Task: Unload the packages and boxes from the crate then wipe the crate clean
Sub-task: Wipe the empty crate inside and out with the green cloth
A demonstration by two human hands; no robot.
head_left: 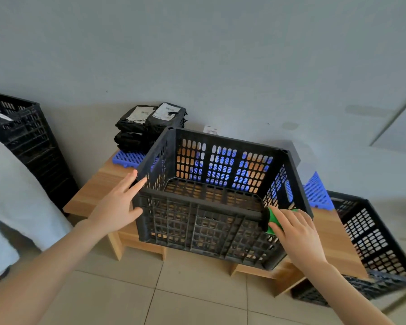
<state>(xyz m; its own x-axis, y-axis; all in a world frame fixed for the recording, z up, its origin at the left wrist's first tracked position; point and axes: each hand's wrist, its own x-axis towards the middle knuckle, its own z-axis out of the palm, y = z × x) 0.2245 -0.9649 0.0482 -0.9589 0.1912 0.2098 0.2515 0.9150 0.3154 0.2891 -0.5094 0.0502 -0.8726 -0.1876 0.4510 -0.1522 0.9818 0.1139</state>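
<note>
A: Any writing on the goods?

B: White labels on the top two black packages (148,127), print too blurred to read. A small white slip (210,129) behind the crate, also unreadable. No brand seen on the crate itself.

A: Crate, appearance and position?

B: Black plastic crate (220,202), open-topped, walls pierced with rows of rounded slots, floor a square grid. Stood on the wooden bench (96,188), towards its front edge. Wood and a blue slatted mat (127,158) showed through the holes. Packages were stacked on the mat at the back left, by the wall, just beyond the crate's far left corner.

A: Hands?

B: Left hand (117,207) was flat and spread, fingers straight against the near left corner, thumb on the front wall, gripping nothing. Right hand (295,233) held a green cloth (273,219) between thumb and bent fingers, pressed to the near rim at the right corner.

A: Surroundings?

B: A second black crate (33,146) stood against the wall at left, a third (373,242) on the tiled floor at right, beside the bench.
</note>
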